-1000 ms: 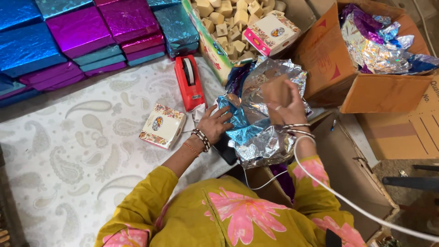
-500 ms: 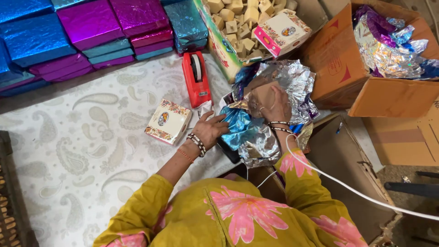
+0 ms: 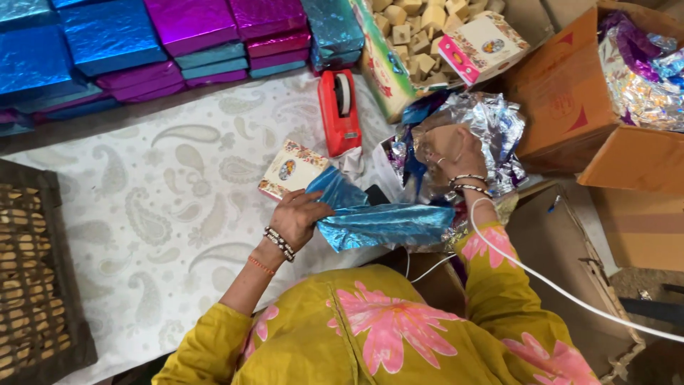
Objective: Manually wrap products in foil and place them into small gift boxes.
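My left hand (image 3: pixel 299 214) grips the near corner of a shiny blue foil sheet (image 3: pixel 377 221) that lies pulled out toward my lap. My right hand (image 3: pixel 445 146) rests on a heap of crumpled silver and blue foil sheets (image 3: pixel 491 128), fingers closed into the pile. A small printed box (image 3: pixel 292 170) with a floral lid lies on the cloth just beyond my left hand. A red tape dispenser (image 3: pixel 339 110) stands a little farther out.
Stacks of blue and purple foil-wrapped boxes (image 3: pixel 164 43) line the far edge of the white paisley cloth (image 3: pixel 142 214). A carton of small tan cubes (image 3: pixel 406 36) and cardboard boxes (image 3: pixel 570 93) with foil stand at right. A dark crate (image 3: pixel 35 285) sits at left.
My left hand has drawn the blue foil sheet out of the pile, toward me and to the left. The view has shifted, and the dark crate now shows at left.
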